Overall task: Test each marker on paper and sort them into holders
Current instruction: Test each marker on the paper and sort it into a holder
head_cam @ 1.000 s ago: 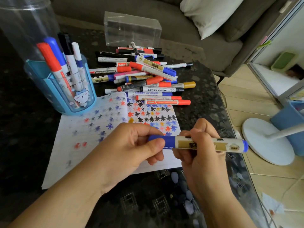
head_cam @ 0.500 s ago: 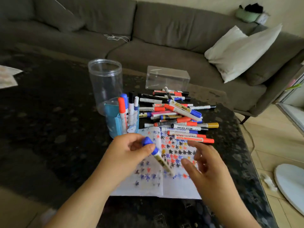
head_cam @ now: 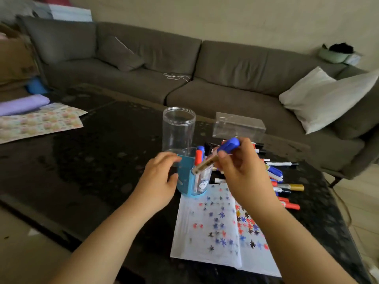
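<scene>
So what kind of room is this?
Most likely a home living room: a grey sectional sofa with a white pillow runs behind the low dark table, and a box and a folded cloth sit at the left.

Dark table [head_cam: 86,160] with paper [head_cam: 209,238], markers [head_cam: 285,187]

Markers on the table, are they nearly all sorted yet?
Not nearly. A few markers stand in the blue holder, and the paper is covered in test marks. The right hand is lowering a blue-capped marker in while the left hand steadies the holder. A big pile remains.
</scene>
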